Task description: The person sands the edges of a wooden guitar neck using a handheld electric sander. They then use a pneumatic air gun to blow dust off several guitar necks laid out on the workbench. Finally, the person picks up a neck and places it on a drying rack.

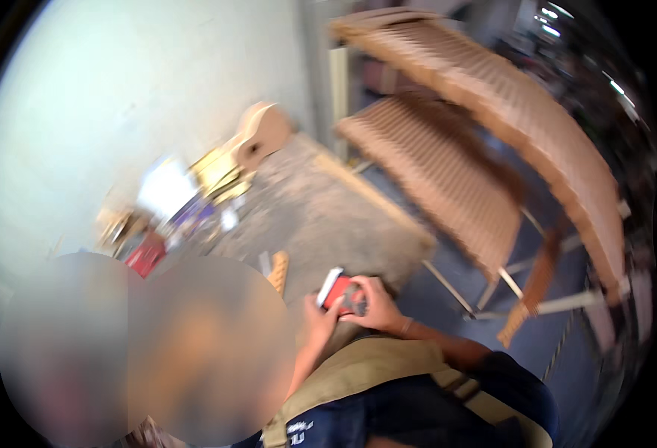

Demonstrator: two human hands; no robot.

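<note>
Both hands are closed around a small red-and-dark object with a white edge (334, 290), low in the middle of the view. My left hand (319, 319) grips its left side and my right hand (375, 306) its right side; motion blur hides what it is. It is held in front of my khaki apron (358, 364), over the near edge of a worn, stained tabletop (306, 201). Just left of it on the tabletop lie a yellowish-orange strip with holes (277, 272) and a thin grey piece.
A guitar-shaped wooden cutout (268, 127), yellow pieces (212, 168), a red box (146, 252) and clutter line the pale wall. At right, two tiers of many brown wooden pieces (433, 187) rest on metal racks over a grey floor. The lower left is blurred out.
</note>
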